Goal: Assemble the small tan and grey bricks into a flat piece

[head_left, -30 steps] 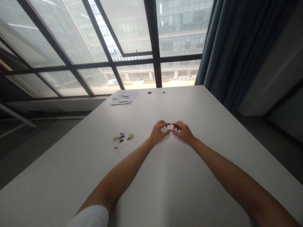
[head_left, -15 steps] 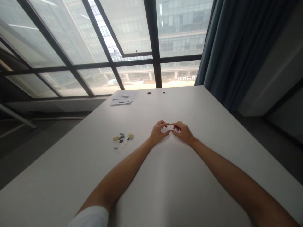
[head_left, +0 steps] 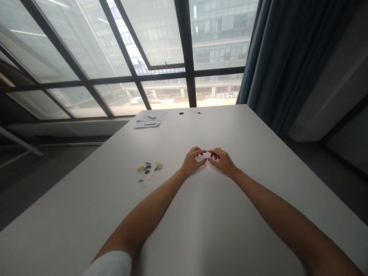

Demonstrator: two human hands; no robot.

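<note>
Both my hands meet near the middle of the white table (head_left: 258,184). My left hand (head_left: 192,161) and my right hand (head_left: 222,160) pinch a tiny white piece (head_left: 207,155) between their fingertips, with fingers curled. The piece is too small to name; it looks like a small building block. To the left lies a little pile of small tan, grey and dark pieces (head_left: 148,169), well apart from my left hand.
Papers with a small white item on them (head_left: 151,118) lie at the table's far edge, next to two dark round spots (head_left: 181,113). A large window stands behind the table, a dark curtain (head_left: 287,57) to the right.
</note>
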